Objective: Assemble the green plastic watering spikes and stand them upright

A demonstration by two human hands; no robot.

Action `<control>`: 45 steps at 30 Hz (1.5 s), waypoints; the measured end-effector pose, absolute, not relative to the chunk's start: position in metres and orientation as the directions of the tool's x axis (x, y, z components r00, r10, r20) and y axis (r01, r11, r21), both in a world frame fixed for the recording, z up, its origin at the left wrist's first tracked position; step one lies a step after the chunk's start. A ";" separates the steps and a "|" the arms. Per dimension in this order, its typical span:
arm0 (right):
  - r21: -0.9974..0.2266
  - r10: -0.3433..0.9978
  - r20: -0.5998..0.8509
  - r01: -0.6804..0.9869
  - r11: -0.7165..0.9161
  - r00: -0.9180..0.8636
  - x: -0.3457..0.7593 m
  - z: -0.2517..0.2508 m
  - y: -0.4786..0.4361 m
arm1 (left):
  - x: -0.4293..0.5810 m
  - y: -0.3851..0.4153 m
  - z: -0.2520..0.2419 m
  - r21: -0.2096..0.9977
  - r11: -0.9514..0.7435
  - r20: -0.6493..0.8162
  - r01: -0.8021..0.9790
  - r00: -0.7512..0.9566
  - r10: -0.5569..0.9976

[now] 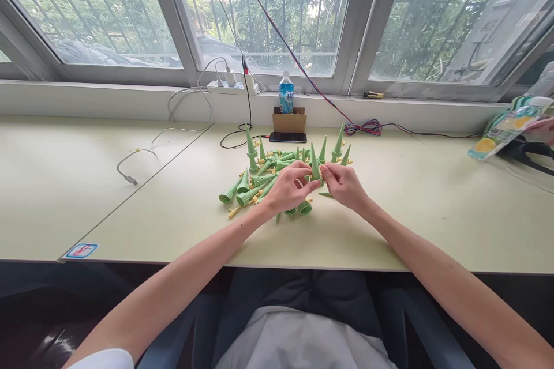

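While loose green cones [251, 194] and yellow pieces [234, 212] lie front-left of the phone [288, 137], apparently awaiting joining, the left hand [288, 189] pinches an upright spike [314, 162] before the phone's right end; the right hand [344, 184] grips at its side, seemingly mid-assembly; standing spikes [338, 146] right of the phone look finished.

1. We see a loose, pale grey-white shirt [303, 343], its front softly creased.
2. Left of the shirt's front, we see a white sleeve [104, 360] ending in a curved hem.
3. Just beyond the shirt's lower edge, we make out dark, blue-grey trousers [288, 288] with soft folds.
4. Farther beyond the shirt, we find the left hand [289, 189] and right hand [346, 184] both bare.
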State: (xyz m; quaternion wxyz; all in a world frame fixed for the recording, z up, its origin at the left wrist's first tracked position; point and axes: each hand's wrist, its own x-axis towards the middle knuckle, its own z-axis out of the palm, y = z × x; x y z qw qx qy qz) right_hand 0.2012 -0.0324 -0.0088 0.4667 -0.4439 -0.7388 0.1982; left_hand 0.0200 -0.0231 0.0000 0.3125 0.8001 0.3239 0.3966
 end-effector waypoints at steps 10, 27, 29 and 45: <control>-0.749 0.875 0.454 0.458 0.478 -0.172 0.200 -0.008 -0.033 | 0.019 -0.019 -0.008 0.587 -0.731 0.554 0.348 0.485 0.676; -0.819 0.890 0.414 0.348 0.456 -0.190 0.199 -0.015 -0.031 | 0.022 -0.023 0.001 0.678 -0.661 0.508 0.322 0.444 0.738; -0.804 0.885 0.423 0.370 0.466 -0.195 0.199 -0.014 -0.032 | 0.021 -0.023 0.001 0.718 -0.629 0.479 0.299 0.443 0.758; -0.686 0.819 0.521 0.452 0.570 -0.241 0.198 -0.005 -0.040 | 0.014 -0.023 0.010 0.979 -0.197 0.130 0.052 0.585 0.801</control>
